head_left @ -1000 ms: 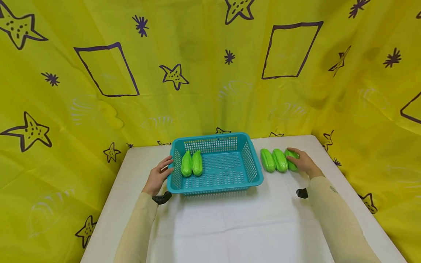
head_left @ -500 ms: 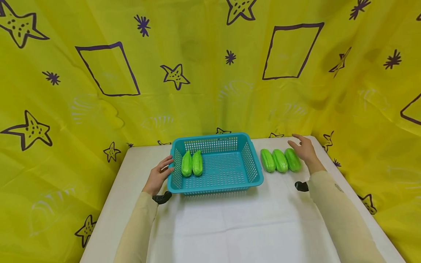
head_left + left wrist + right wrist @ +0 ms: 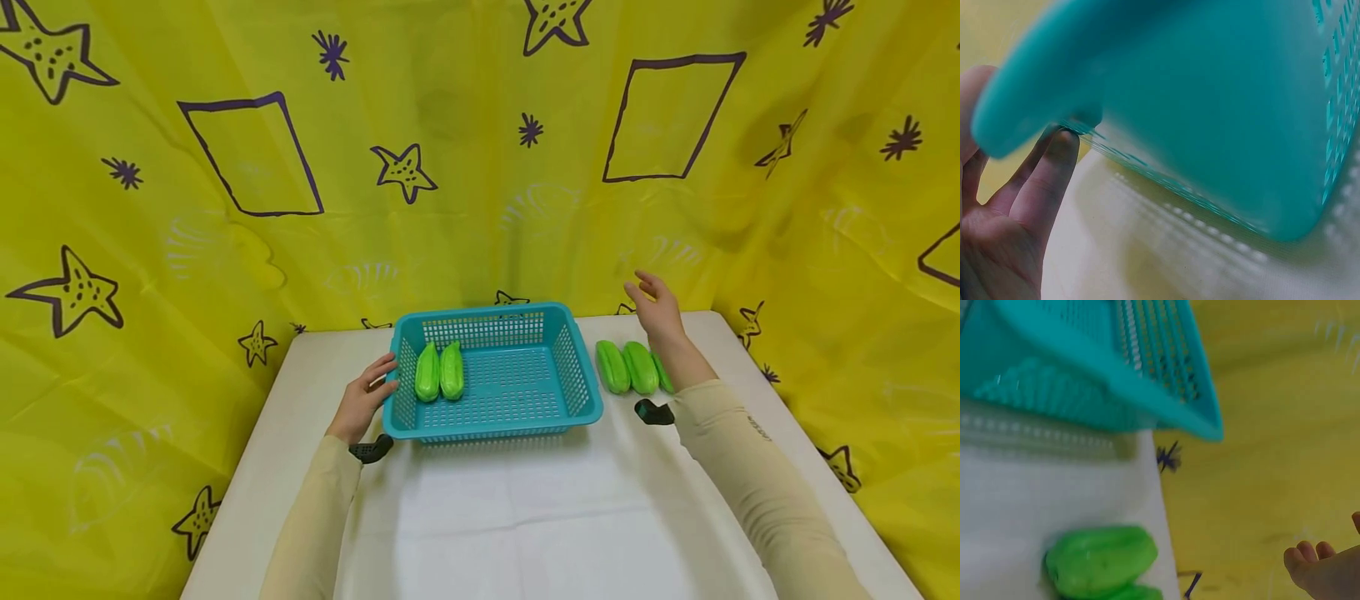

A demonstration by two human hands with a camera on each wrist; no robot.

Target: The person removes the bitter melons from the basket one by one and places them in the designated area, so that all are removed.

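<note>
The teal basket [image 3: 491, 433] holds two green vegetables [image 3: 427, 372] side by side at its left end. My left hand [image 3: 363, 403] holds its left rim; the left wrist view shows fingers [image 3: 1044, 181] against the outer wall beneath the rim [image 3: 1029, 81]. To the basket's right, three more green vegetables [image 3: 613, 367] lie in a row on the table, the rightmost partly hidden by my right forearm. My right hand [image 3: 660, 312] is raised beyond them, fingers extended and holding nothing. At the right wrist view's edge this hand [image 3: 1329, 569] appears against yellow cloth.
A white-covered table [image 3: 487, 533] carries everything. Yellow patterned cloth [image 3: 465, 242] hangs along its back and both sides. Dark devices sit at both wrists, the left one [image 3: 371, 449] close to the basket's front left corner.
My right hand has lifted off the rightmost vegetable on the table and moved up and to the left, empty. My left hand and the basket stay in place.
</note>
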